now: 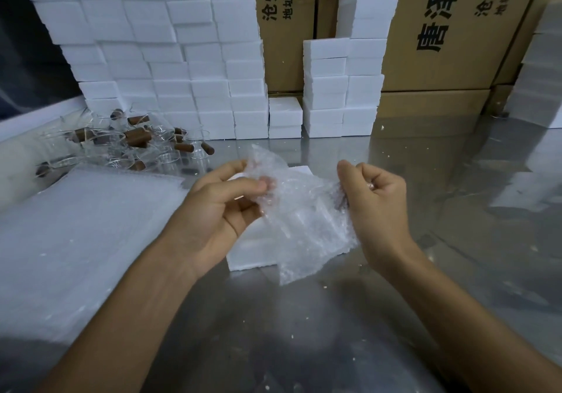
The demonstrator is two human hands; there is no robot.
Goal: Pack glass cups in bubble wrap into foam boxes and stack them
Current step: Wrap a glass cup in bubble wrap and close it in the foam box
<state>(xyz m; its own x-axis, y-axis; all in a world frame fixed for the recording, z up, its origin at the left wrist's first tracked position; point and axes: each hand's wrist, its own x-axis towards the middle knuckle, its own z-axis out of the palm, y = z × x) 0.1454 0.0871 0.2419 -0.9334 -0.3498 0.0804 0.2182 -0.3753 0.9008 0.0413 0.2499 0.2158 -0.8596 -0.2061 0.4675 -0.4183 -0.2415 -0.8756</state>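
Note:
Both hands hold a clear bubble wrap bag (299,219) above the metal table. My left hand (226,207) pinches its left upper edge between thumb and fingers. My right hand (375,198) grips the right upper edge with curled fingers. Under the bag lies a white foam box (254,251), partly hidden by the wrap. A heap of glass cups (130,146) with brown wooden handles lies at the back left of the table.
A thick pile of bubble wrap sheets (79,234) covers the left of the table (304,332). Stacked white foam boxes (170,58) form a wall behind, with more stacks (340,88) beside cardboard cartons (450,33). Foam crumbs dot the surface.

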